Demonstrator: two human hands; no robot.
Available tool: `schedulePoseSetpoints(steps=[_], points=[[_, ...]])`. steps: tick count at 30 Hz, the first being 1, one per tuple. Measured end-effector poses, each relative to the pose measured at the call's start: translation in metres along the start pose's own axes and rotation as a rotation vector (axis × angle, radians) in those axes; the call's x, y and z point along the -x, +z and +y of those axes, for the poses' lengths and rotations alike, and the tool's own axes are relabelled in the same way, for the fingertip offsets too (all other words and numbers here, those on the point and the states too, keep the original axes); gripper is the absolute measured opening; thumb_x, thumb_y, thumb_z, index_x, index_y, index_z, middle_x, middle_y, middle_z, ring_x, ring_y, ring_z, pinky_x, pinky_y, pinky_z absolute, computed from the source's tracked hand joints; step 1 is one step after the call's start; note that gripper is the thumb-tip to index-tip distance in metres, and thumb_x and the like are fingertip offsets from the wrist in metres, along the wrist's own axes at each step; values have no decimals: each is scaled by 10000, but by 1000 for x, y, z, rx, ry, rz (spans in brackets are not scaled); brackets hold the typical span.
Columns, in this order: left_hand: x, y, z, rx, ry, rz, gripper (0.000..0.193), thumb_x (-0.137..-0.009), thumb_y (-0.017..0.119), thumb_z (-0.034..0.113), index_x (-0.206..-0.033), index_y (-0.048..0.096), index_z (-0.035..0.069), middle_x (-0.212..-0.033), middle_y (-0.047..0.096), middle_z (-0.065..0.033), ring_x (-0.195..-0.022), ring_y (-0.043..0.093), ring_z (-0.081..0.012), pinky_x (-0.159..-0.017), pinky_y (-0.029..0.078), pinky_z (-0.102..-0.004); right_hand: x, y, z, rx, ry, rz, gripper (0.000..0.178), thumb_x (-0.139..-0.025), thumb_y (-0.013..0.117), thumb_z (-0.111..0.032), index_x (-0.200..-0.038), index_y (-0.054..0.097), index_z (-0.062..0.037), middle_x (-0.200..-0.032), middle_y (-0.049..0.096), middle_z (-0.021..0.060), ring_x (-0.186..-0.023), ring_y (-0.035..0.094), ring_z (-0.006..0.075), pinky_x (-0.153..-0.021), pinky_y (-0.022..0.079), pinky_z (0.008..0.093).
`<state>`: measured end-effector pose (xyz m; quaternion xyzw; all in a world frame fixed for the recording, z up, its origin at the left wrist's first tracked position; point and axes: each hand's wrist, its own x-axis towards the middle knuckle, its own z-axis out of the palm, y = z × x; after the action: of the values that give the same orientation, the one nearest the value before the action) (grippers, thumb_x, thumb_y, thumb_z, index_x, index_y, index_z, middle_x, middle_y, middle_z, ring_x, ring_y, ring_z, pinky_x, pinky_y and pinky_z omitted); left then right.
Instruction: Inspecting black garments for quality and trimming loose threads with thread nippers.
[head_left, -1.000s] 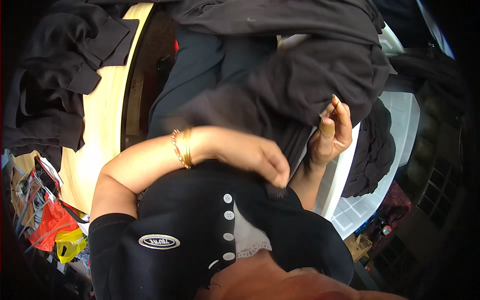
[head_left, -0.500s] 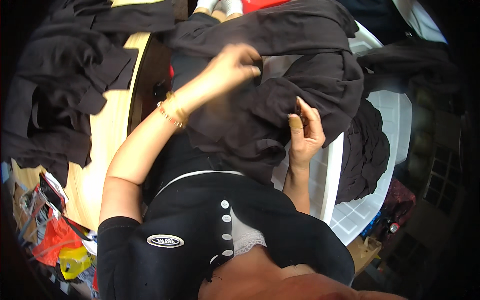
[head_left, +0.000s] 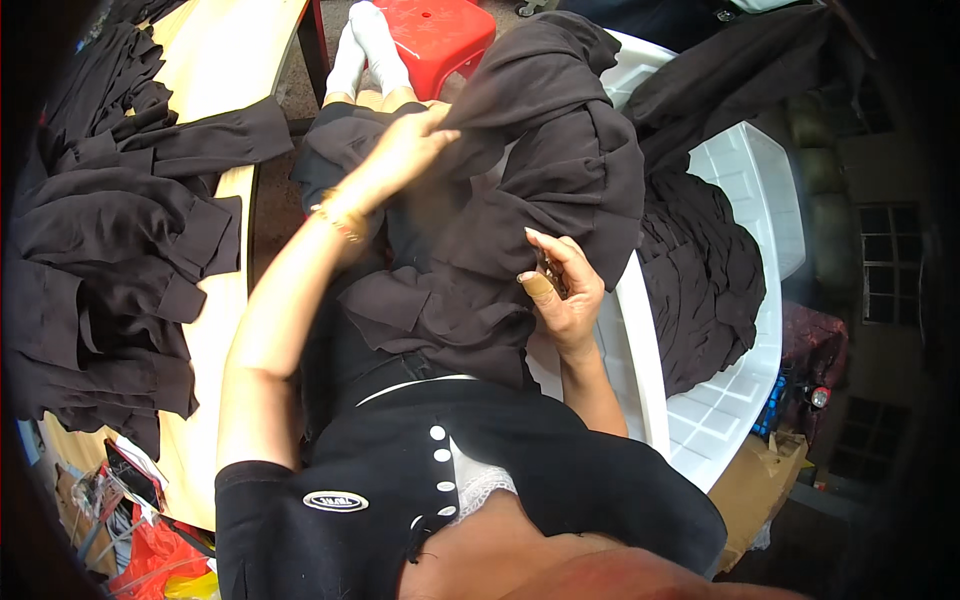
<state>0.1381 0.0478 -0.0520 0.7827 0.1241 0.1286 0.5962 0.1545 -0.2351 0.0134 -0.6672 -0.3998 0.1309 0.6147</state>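
Note:
A dark brown garment (head_left: 565, 180) lies bunched across my lap and over the rim of a white plastic basket (head_left: 640, 350). My left hand (head_left: 405, 155), with bracelets at the wrist, pinches an edge of this garment near my knees; the fingertips are slightly blurred. My right hand (head_left: 572, 305) is half curled above the near folds, its thumb wrapped in a tan covering. Within its fingers sits a small dark tool (head_left: 550, 268), mostly hidden, whose kind I cannot make out.
More dark garments (head_left: 110, 270) spread over a light wooden table (head_left: 220, 300) at left. A second white basket (head_left: 755, 330) at right holds a crumpled dark heap (head_left: 700, 280). Beyond my feet stands a red stool (head_left: 435, 35). A cardboard box (head_left: 760, 490) sits lower right.
The view has shifted, bringing the red stool into sight. My left hand has gone from blurred above the garment to its edge. My right hand keeps its curled pose.

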Motion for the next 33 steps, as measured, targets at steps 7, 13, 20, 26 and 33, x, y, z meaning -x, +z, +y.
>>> schedulePoseSetpoints(steps=[7, 13, 20, 26, 33], points=[[57, -66, 97, 585, -53, 45, 409, -923, 665, 224, -1263, 584, 10, -1151, 654, -28, -1077, 600, -109, -953, 450, -258, -11, 29, 7, -197, 79, 19, 746, -780, 817, -59, -1410, 436, 65, -840, 510, -50, -658, 349, 8, -595, 305, 149], [52, -48, 133, 1063, 203, -233, 146, -924, 653, 95, -1032, 616, 5, -891, 681, -6, -822, 649, -97, -786, 559, -241, -35, 70, 24, -407, 338, -26, 247, -838, 730, -58, -1047, 601, -29, -652, 471, -71, -515, 393, 12, -475, 310, 187], [81, -67, 67, 446, 105, -120, 194, -918, 670, 193, -1055, 613, 68, -1001, 629, -17, -962, 576, -63, -828, 468, -206, -38, 49, 20, -751, 351, 59, 182, -957, 601, -91, -822, 481, -112, -573, 352, -65, -434, 302, 42, -417, 271, 198], [145, -30, 23, -25, -212, -246, 410, -886, 711, 158, -1247, 610, -9, -1177, 656, -57, -1083, 580, -100, -973, 444, -256, -57, 56, 5, -665, 327, 71, 101, -951, 623, -96, -871, 563, -80, -590, 369, -81, -459, 295, 17, -440, 262, 187], [190, -50, -14, 622, 29, -31, 314, -1006, 506, 171, -1279, 571, 30, -1165, 664, -130, -1035, 668, -204, -946, 525, -286, -63, 54, -7, -368, 305, 58, 272, -961, 608, -168, -1190, 561, -30, -667, 447, -76, -469, 307, -13, -406, 223, 148]])
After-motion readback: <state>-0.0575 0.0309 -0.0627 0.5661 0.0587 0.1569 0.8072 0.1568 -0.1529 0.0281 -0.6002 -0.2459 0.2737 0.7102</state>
